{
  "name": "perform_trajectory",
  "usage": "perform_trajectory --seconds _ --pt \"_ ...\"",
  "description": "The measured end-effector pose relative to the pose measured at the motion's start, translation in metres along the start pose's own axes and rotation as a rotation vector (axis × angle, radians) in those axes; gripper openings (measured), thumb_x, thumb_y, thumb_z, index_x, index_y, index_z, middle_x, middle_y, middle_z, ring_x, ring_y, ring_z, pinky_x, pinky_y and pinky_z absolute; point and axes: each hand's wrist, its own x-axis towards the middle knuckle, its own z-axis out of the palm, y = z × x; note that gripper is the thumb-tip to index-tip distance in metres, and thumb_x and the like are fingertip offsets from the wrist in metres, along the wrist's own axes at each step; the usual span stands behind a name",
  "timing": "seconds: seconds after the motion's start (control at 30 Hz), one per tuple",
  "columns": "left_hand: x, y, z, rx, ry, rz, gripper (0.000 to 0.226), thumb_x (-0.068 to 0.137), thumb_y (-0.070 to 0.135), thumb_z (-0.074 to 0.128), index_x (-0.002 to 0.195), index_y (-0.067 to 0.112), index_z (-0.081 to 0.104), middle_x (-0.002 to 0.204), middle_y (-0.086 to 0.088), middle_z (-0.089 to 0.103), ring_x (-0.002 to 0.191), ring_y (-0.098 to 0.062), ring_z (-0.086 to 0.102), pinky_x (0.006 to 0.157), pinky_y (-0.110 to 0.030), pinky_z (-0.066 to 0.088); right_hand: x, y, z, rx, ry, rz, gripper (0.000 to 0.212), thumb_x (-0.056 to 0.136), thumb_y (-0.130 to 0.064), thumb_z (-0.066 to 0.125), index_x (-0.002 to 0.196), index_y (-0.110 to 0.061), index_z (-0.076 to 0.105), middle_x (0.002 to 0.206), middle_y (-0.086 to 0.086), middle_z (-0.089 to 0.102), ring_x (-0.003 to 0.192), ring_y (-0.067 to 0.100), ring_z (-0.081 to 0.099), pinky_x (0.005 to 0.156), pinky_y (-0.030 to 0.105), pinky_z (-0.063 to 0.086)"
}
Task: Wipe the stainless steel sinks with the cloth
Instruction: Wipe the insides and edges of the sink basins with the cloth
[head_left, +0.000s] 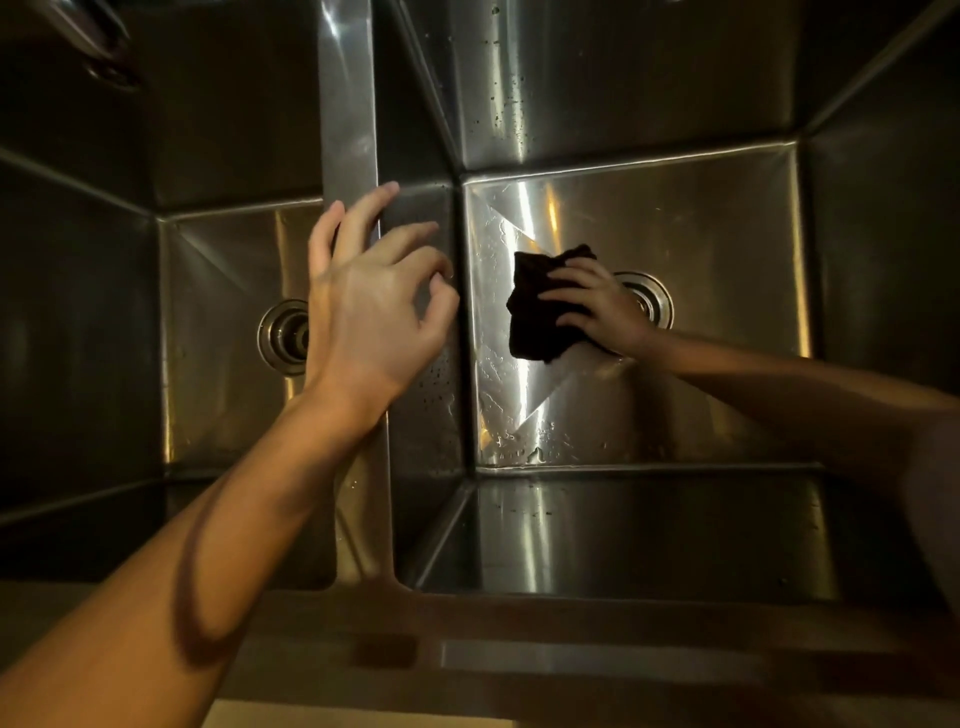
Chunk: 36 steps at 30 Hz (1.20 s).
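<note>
Right hand (597, 306) pressing dark cloth (540, 306) flat on right sink (727, 218) floor, centre frame beside drain (652, 299); left hand (374, 301) spread, empty, over divider (348, 130); risk: cloth snagging drain, missing wet streaks.

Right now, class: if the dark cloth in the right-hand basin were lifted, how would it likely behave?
The cloth lies crumpled under the right hand, so it probably droops limply. The basin floor shows water streaks, so it may be damp, slightly heavy, and likely to slide easily.
</note>
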Motion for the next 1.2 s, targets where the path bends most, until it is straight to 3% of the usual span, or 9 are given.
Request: perform_trajectory --seconds 0.23,0.4,0.53,0.67,0.77,0.87,1.2 --pt "0.000 -0.001 0.002 0.009 0.013 0.008 0.027 0.091 0.023 0.049 0.092 0.011 0.073 0.120 -0.001 0.065 0.137 -0.021 0.032 0.116 -0.045 0.014 0.022 -0.047 0.029 0.006 -0.084 -0.022 0.037 0.081 -0.014 0.070 0.118 -0.014 0.067 0.133 0.008 0.056 0.131 0.033 0.039 0.111 0.038 0.029" --pt "0.001 -0.002 0.005 0.020 0.025 0.005 0.029 0.091 0.025 0.048 0.091 0.011 0.073 0.119 0.000 0.066 0.137 -0.020 0.033 0.115 -0.046 0.016 -0.007 -0.064 0.048 0.042 -0.109 -0.068 0.038 0.079 -0.015 0.072 0.117 -0.018 0.068 0.134 0.004 0.055 0.131 0.031 0.039 0.110 0.043 0.033" --pt "0.000 -0.004 0.006 0.015 0.043 0.010 0.028 0.091 0.026 0.048 0.092 0.012 0.072 0.119 0.001 0.066 0.137 -0.018 0.032 0.116 -0.044 0.014 -0.053 -0.046 0.046 0.001 -0.190 -0.227 0.037 0.079 -0.015 0.072 0.115 -0.020 0.069 0.133 0.003 0.057 0.130 0.031 0.044 0.105 0.045 0.039" --pt "0.000 -0.002 0.005 0.024 0.040 0.012 0.026 0.090 0.025 0.049 0.090 0.013 0.072 0.118 0.002 0.066 0.137 -0.019 0.032 0.116 -0.044 0.014 -0.075 -0.011 0.024 -0.002 -0.058 -0.316 0.026 0.084 -0.020 0.064 0.108 -0.012 0.072 0.122 0.014 0.064 0.123 0.031 0.046 0.101 0.049 0.040" --pt "0.000 -0.003 0.005 0.019 0.043 0.007 0.026 0.091 0.024 0.050 0.090 0.013 0.073 0.118 0.002 0.066 0.137 -0.019 0.033 0.116 -0.043 0.013 -0.065 0.001 0.010 0.011 0.048 -0.144 0.027 0.079 -0.015 0.069 0.105 -0.008 0.073 0.120 0.019 0.064 0.119 0.034 0.044 0.100 0.051 0.038" --pt "0.000 -0.003 0.004 0.010 0.048 0.011 0.026 0.091 0.024 0.050 0.090 0.012 0.073 0.118 0.002 0.066 0.137 -0.018 0.033 0.116 -0.041 0.013 -0.045 -0.008 0.007 0.079 0.064 0.094 0.034 0.077 -0.010 0.074 0.111 -0.012 0.071 0.126 0.012 0.061 0.121 0.039 0.047 0.104 0.044 0.035" --pt "-0.001 -0.004 0.006 0.001 0.066 0.004 0.026 0.090 0.026 0.049 0.089 0.015 0.073 0.116 0.003 0.066 0.136 -0.015 0.033 0.116 -0.043 0.015 -0.028 -0.075 0.058 0.047 -0.043 0.128 0.039 0.075 -0.017 0.073 0.113 -0.024 0.070 0.131 -0.006 0.057 0.127 0.023 0.042 0.099 0.033 0.039"
